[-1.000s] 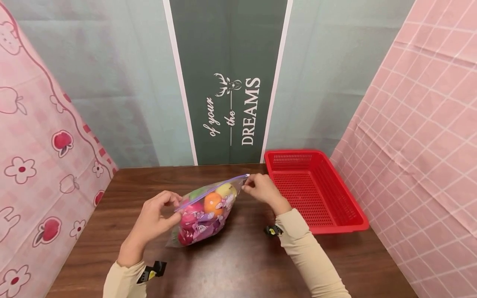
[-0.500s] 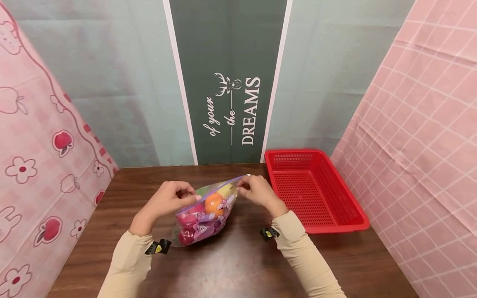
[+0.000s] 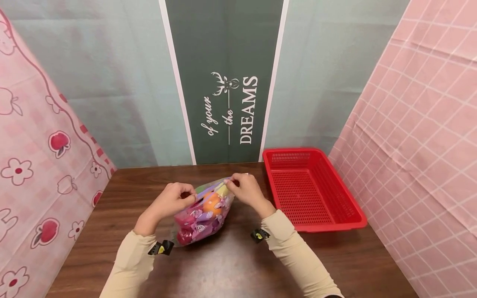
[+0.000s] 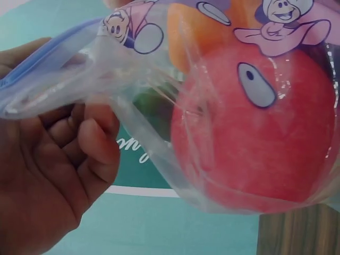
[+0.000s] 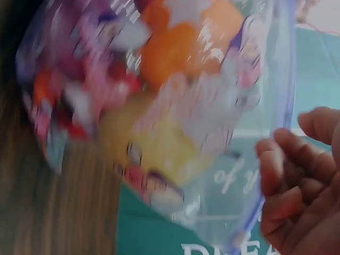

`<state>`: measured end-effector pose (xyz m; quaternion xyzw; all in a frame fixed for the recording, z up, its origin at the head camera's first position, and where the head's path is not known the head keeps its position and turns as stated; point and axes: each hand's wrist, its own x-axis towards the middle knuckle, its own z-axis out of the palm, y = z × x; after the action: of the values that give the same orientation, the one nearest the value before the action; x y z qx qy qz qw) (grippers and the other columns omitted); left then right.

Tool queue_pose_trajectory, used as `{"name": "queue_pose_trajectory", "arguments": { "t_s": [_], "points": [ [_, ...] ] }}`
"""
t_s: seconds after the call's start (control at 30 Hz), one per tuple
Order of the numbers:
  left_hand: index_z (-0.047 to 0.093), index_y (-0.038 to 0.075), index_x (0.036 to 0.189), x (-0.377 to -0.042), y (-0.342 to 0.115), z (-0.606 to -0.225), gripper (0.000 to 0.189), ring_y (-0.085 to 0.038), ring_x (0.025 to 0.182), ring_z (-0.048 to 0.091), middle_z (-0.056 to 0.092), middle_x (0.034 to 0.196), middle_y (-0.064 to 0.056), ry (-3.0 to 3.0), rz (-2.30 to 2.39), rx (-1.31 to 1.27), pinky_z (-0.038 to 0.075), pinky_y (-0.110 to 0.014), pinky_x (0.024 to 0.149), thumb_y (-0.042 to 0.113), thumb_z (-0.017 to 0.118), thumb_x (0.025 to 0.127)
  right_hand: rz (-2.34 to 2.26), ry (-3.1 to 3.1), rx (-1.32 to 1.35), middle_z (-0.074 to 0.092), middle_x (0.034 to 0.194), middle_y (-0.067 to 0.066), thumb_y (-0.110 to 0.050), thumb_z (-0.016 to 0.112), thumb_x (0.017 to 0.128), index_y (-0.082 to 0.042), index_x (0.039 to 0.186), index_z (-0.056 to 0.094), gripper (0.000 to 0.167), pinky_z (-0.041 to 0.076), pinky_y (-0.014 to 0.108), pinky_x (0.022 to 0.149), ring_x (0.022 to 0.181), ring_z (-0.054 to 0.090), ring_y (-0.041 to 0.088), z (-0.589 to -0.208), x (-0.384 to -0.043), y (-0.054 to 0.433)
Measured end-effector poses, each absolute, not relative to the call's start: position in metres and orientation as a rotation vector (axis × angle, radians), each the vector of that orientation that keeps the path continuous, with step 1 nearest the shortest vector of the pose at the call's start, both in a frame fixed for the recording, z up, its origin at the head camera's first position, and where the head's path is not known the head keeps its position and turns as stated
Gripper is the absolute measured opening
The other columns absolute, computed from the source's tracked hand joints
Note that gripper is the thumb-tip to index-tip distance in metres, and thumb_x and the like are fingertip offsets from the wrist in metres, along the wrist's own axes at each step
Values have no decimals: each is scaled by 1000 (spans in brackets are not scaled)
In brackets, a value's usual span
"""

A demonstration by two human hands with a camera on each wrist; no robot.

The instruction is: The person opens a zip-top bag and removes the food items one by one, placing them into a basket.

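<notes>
A clear zip bag (image 3: 197, 221) with purple cartoon print stands tilted on the table, filled with fruit-like pieces. Through its film show an orange (image 3: 212, 205), a large red round piece (image 4: 255, 133) and a yellow one (image 5: 159, 143). Two purple strips run along its mouth, with a narrow dark gap between them near the left fingers. My left hand (image 3: 169, 203) pinches the left part of this rim. At the rim's right part, my right hand (image 3: 246, 190) pinches the edge between thumb and fingers. Film partly covers the left fingertips in the left wrist view.
A red plastic basket (image 3: 344, 203) with perforated walls stands on the wooden table (image 3: 231, 265), right of the bag and close to the right forearm. Cloth hangings (image 3: 126, 82) rise at the back and along both sides.
My left hand has moved right and a little up along the bag's rim. My right hand has slid left along it. The two strips have parted near the left fingers.
</notes>
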<state>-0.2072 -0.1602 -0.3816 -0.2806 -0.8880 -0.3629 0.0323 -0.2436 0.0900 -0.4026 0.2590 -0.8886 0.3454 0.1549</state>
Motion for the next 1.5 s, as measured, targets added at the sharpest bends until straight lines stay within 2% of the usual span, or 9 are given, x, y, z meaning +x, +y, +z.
{"name": "queue_pose_trajectory", "arguments": {
  "t_s": [0.17, 0.43, 0.63, 0.93, 1.17, 1.37, 1.5],
  "points": [
    [62, 15, 71, -206, -158, -384, 12, -7, 52, 42, 46, 58, 10, -2698, -1147, -824, 35, -24, 48, 6, 61, 80, 1145, -2656, 555, 50, 55, -7, -29, 64, 85, -13, 63, 65, 28, 35, 25, 49, 56, 44, 12, -403, -242, 80],
    [65, 15, 71, -203, -156, -385, 11, -9, 55, 43, 50, 60, 9, -2716, -1167, -721, 36, -25, 50, 15, 67, 82, 1199, -2675, 462, 53, 55, -8, -20, 66, 78, -12, 63, 68, 17, 36, 25, 48, 54, 45, 10, -403, -241, 75],
    [64, 13, 72, -203, -159, -388, 10, -11, 55, 45, 53, 61, 8, -2632, -1140, -635, 38, -26, 49, 9, 65, 81, 1273, -2671, 376, 48, 52, -7, -13, 62, 72, -10, 59, 62, 13, 34, 24, 50, 53, 42, 10, -404, -237, 75],
    [59, 12, 69, -203, -161, -392, 11, -14, 54, 44, 50, 59, 5, -2511, -1113, -469, 36, -27, 48, 9, 64, 79, 1351, -2774, 330, 53, 47, -5, -14, 62, 75, -10, 59, 58, 17, 36, 24, 45, 47, 54, 10, -404, -229, 87],
    [57, 12, 68, -202, -162, -395, 12, -14, 54, 44, 49, 58, 5, -2481, -1123, -385, 36, -27, 50, 11, 63, 78, 1315, -2855, 308, 58, 49, 0, -16, 65, 74, -10, 58, 61, 17, 39, 25, 45, 47, 54, 11, -414, -226, 102],
    [57, 14, 68, -200, -162, -398, 10, -12, 52, 44, 49, 57, 6, -2476, -1134, -383, 35, -25, 47, 9, 62, 76, 1328, -2872, 259, 57, 49, -1, -15, 66, 74, -8, 57, 61, 19, 39, 25, 45, 48, 51, 10, -425, -221, 116],
    [57, 13, 67, -198, -159, -399, 10, -12, 51, 44, 49, 56, 6, -2462, -1167, -394, 35, -25, 46, 8, 61, 75, 1300, -2906, 205, 61, 52, 6, -14, 66, 74, -8, 58, 61, 18, 39, 25, 45, 46, 53, 11, -428, -220, 124]
  ]
}}
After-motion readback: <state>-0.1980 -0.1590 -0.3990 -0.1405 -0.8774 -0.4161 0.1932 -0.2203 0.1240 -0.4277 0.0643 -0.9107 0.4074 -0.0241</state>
